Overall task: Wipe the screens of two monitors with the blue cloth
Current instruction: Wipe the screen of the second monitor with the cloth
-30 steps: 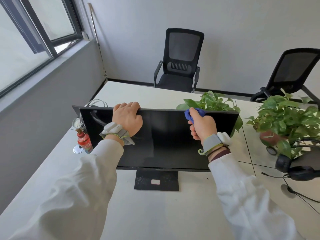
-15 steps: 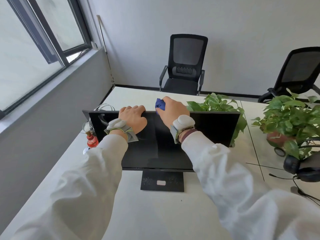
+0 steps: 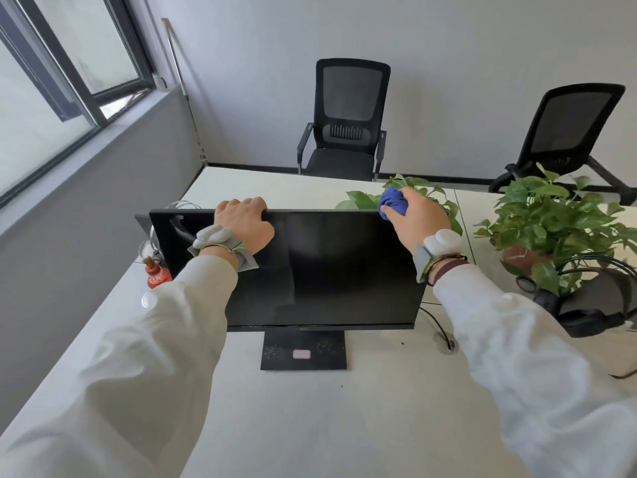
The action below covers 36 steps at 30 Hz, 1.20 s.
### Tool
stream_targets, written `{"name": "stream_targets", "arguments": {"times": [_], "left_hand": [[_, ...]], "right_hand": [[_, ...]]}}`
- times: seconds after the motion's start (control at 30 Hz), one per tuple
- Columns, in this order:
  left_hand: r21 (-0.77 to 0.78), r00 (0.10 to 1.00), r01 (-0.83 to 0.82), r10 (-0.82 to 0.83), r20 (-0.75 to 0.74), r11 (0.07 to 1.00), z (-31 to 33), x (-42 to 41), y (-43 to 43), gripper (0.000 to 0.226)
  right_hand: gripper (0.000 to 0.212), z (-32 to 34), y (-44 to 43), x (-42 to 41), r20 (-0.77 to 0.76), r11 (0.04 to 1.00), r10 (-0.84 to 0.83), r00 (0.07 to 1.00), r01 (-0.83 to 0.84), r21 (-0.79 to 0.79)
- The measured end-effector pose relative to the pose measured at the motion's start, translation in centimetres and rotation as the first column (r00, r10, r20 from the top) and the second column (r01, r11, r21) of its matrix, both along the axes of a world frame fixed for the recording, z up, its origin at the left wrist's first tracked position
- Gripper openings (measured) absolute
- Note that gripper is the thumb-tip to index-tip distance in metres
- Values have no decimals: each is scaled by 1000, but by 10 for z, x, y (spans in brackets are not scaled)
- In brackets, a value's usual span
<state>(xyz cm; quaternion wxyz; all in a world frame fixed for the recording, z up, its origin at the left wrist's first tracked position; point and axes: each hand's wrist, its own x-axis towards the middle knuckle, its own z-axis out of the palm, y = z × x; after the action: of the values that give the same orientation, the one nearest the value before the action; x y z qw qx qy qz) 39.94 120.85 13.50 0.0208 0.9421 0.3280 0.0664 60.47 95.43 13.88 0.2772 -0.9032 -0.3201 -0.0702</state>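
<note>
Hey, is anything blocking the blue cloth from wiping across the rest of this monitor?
The right hand holds the blue cloth on the monitor, top right corner. Only the left hand, gripping the top edge, and its sleeve cover part of the screen's left side.

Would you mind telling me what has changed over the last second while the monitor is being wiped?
The right hand, gripping the blue cloth, swept left along the top of the monitor to beside the left hand, then back to the right corner. The left hand kept holding the top edge; the monitor stayed put.
</note>
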Motion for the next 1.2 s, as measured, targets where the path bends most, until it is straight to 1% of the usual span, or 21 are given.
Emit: {"name": "stream_targets", "arguments": {"times": [0.1,0.17,0.3,0.43,0.63,0.8,0.9,1.07,1.2], "left_hand": [[1,999,-21,21,-47,1000,2,2,1,32],[-3,997,-30,29,-68,1000,1,1,4,30],[-6,996,-16,15,-83,1000,2,3,1,26],[-59,990,-53,44,-132,997,5,-1,8,27],[-73,998,-24,20,-61,997,4,-3,5,29],[-104,999,-34,32,-25,994,6,-4,4,25],[-86,999,-47,47,-6,995,5,-4,1,24],[-78,999,-42,42,4,996,8,1,-6,20],[-53,999,-45,45,-7,998,9,4,-9,20]], "right_hand": [[28,-2,10,-8,13,1000,4,1000,-4,31],[26,-1,26,-22,34,999,49,998,-50,19],[28,1,67,-59,82,984,179,980,-176,-41],[30,2,102,-87,115,967,250,961,-240,-88],[34,8,95,-78,101,949,295,950,-279,-147],[31,10,54,-42,17,962,242,970,-238,-132],[30,11,19,-13,-37,973,202,979,-205,-111],[49,5,-45,37,-80,997,52,995,-56,-46],[43,-1,-65,58,-134,1000,-4,991,1,-25]]}}
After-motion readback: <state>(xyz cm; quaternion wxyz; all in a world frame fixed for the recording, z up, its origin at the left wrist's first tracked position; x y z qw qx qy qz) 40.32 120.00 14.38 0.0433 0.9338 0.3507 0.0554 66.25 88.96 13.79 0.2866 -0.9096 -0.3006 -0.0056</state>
